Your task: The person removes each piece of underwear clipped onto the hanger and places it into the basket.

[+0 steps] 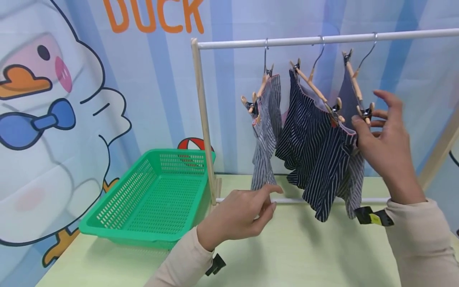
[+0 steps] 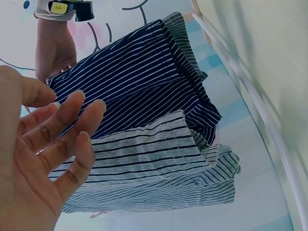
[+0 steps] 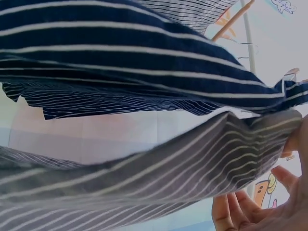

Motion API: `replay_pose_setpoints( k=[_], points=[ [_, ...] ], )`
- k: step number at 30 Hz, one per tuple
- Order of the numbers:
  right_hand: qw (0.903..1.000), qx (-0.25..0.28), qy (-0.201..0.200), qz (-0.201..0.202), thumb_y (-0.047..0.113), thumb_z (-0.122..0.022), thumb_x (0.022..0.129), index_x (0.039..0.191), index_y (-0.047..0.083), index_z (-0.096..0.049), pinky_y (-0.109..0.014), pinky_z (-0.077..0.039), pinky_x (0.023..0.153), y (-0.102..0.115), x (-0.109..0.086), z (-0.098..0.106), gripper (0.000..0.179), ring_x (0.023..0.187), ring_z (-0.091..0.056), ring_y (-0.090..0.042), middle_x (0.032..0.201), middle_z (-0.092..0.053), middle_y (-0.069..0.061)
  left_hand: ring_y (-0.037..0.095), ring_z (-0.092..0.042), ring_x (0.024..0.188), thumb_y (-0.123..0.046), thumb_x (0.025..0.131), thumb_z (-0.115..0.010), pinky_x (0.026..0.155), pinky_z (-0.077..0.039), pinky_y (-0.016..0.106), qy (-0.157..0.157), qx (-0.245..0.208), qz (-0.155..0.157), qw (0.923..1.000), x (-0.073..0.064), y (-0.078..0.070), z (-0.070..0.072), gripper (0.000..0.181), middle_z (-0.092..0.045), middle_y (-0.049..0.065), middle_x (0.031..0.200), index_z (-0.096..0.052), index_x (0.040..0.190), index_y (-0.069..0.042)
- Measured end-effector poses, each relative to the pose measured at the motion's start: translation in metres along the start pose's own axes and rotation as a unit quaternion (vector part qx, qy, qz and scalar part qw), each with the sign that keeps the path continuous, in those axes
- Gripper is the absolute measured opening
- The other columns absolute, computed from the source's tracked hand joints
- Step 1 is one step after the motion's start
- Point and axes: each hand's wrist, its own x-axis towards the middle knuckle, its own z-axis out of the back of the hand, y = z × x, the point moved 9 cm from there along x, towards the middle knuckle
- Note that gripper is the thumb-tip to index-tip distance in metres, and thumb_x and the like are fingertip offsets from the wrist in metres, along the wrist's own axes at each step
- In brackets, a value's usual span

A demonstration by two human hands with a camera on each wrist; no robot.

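Striped shorts hang by clip hangers from a white rod. At the left are light grey shorts [image 1: 265,159], in the middle navy shorts with white stripes [image 1: 305,123], at the right grey striped shorts [image 1: 356,187], partly behind the navy ones. My right hand [image 1: 389,147] is at the front clip of the right hanger [image 1: 353,79], its thumb by the waistband and its fingers apart. In the right wrist view those fingers show beside the grey cloth. My left hand [image 1: 238,213], fingers loosely bent and holding nothing, is in front of the light grey shorts' lower end.
A green plastic basket [image 1: 143,236] stands on the pale table [image 1: 283,255] at the left, close to the rack's wooden post [image 1: 203,115]. The white top rod [image 1: 233,44] spans the rack, and a lower bar runs behind the shorts. A printed duck curtain hangs behind.
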Motion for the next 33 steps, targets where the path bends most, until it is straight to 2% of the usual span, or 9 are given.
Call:
replay_pose_setpoints(
  k=[4,6,8,12,15,21,24,28,33],
  points=[
    [0.9992,-0.030,-0.008,0.025,0.039,-0.044,0.103,0.152,0.026,-0.037,-0.039,-0.042,0.083,0.006,0.004,0.001,0.052,0.107,-0.050,-0.025,0.134,-0.041,-0.020,-0.005,-0.041,0.051,-0.013,0.099,-0.053,0.049,-0.030,0.007,0.000,0.003,-0.001,1.0000,0.000,-0.001,0.001,0.027,-0.058,-0.012,0.069,-0.055,0.125,-0.006],
    [0.9988,-0.036,-0.008,0.031,0.040,-0.044,0.103,0.148,0.018,-0.044,-0.032,-0.039,0.080,0.009,0.005,0.001,0.050,0.098,-0.044,-0.011,0.123,-0.040,-0.012,-0.005,-0.042,0.052,-0.013,0.099,-0.054,0.049,-0.031,0.008,-0.002,0.004,-0.004,1.0000,0.000,-0.001,0.001,0.027,-0.058,-0.013,0.069,-0.055,0.125,-0.007],
    [0.9988,-0.038,-0.005,0.032,0.042,-0.042,0.103,0.145,0.013,-0.047,-0.026,-0.037,0.074,0.010,0.005,0.000,0.051,0.091,-0.038,-0.006,0.117,-0.036,-0.005,-0.005,-0.043,0.052,-0.013,0.099,-0.054,0.050,-0.032,0.008,0.001,0.003,-0.005,1.0000,0.001,-0.002,0.000,0.027,-0.059,-0.013,0.070,-0.055,0.125,-0.007],
    [0.9991,-0.025,-0.005,0.035,0.042,-0.036,0.104,0.140,0.007,-0.043,-0.023,-0.036,0.066,0.011,0.003,0.000,0.051,0.086,-0.038,-0.013,0.115,-0.028,-0.001,-0.006,-0.044,0.053,-0.015,0.099,-0.053,0.051,-0.034,0.008,0.009,0.004,-0.004,0.9999,0.000,-0.004,-0.003,0.028,-0.059,-0.014,0.071,-0.055,0.126,-0.008],
    [0.9988,-0.020,-0.021,0.040,0.039,-0.031,0.105,0.137,0.003,-0.038,-0.027,-0.034,0.067,0.013,0.004,0.000,0.049,0.084,-0.037,-0.018,0.114,-0.027,-0.001,-0.006,-0.044,0.053,-0.016,0.099,-0.054,0.051,-0.035,0.008,0.010,0.010,-0.006,0.9999,-0.001,-0.005,-0.006,0.028,-0.060,-0.014,0.071,-0.055,0.126,-0.008],
    [0.9974,-0.018,-0.043,0.055,0.032,-0.028,0.107,0.136,-0.002,-0.034,-0.027,-0.034,0.070,0.017,0.006,-0.002,0.045,0.085,-0.036,-0.013,0.110,-0.028,0.000,-0.006,-0.044,0.052,-0.015,0.098,-0.054,0.051,-0.035,0.009,0.004,0.009,-0.008,0.9999,-0.002,-0.004,-0.006,0.029,-0.060,-0.014,0.071,-0.056,0.126,-0.009],
    [0.9966,-0.007,-0.050,0.065,0.031,-0.029,0.107,0.132,-0.002,-0.034,-0.023,-0.033,0.069,0.019,0.005,-0.002,0.041,0.083,-0.035,-0.010,0.106,-0.027,0.007,-0.006,-0.044,0.052,-0.015,0.098,-0.054,0.051,-0.035,0.009,0.000,0.009,-0.010,0.9999,-0.001,-0.003,-0.004,0.028,-0.060,-0.014,0.070,-0.056,0.126,-0.009],
    [0.9942,0.010,-0.062,0.087,0.028,-0.030,0.108,0.127,0.000,-0.036,-0.018,-0.033,0.065,0.024,0.005,-0.003,0.035,0.082,-0.039,-0.007,0.109,-0.036,0.003,-0.006,-0.044,0.053,-0.015,0.098,-0.054,0.051,-0.035,0.009,-0.001,0.005,-0.011,0.9999,-0.002,-0.004,-0.003,0.029,-0.060,-0.014,0.070,-0.056,0.126,-0.009],
    [0.9916,0.023,-0.077,0.101,0.029,-0.031,0.108,0.122,0.006,-0.038,-0.020,-0.030,0.061,0.031,0.005,-0.005,0.027,0.074,-0.037,-0.011,0.102,-0.035,0.008,-0.006,-0.044,0.052,-0.014,0.098,-0.054,0.050,-0.033,0.008,0.001,0.000,-0.007,1.0000,-0.002,-0.003,-0.002,0.028,-0.060,-0.014,0.070,-0.056,0.126,-0.009]
  ],
)
